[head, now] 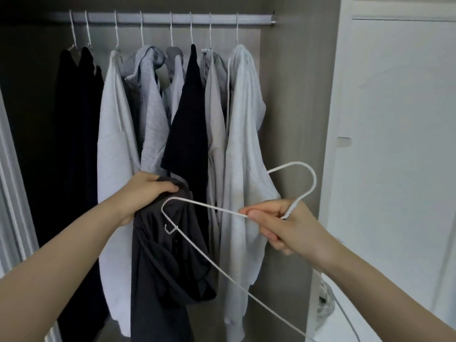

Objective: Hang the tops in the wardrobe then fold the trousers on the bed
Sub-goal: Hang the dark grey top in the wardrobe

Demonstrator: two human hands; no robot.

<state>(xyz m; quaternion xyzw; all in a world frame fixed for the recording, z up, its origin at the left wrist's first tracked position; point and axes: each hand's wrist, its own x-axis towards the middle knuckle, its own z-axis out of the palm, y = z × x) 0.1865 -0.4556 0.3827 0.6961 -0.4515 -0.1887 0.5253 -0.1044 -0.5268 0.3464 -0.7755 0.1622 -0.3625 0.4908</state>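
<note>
Head view, left hand: I see it closed in a fist around the bunched upper edge of the dark grey top, which hangs limp below the fist, in front of the clothes already hung.
Head view, right hand: fingers pinched shut on the white wire hanger near its neck, the hook arching up and to the right of the knuckles.
Hanger axis: I read its long bar as running down and left from the right hand, the far shoulder tip lying just against the top, close below the left fist (the deciding relation).
Nearer hand: the left, already on the garment.
Rail: overhead, well apart from both hands; free room shows at its right end.
Next move, as I judge it: thread that tip into the neck opening, whose position I cannot tell in the folds.
</note>
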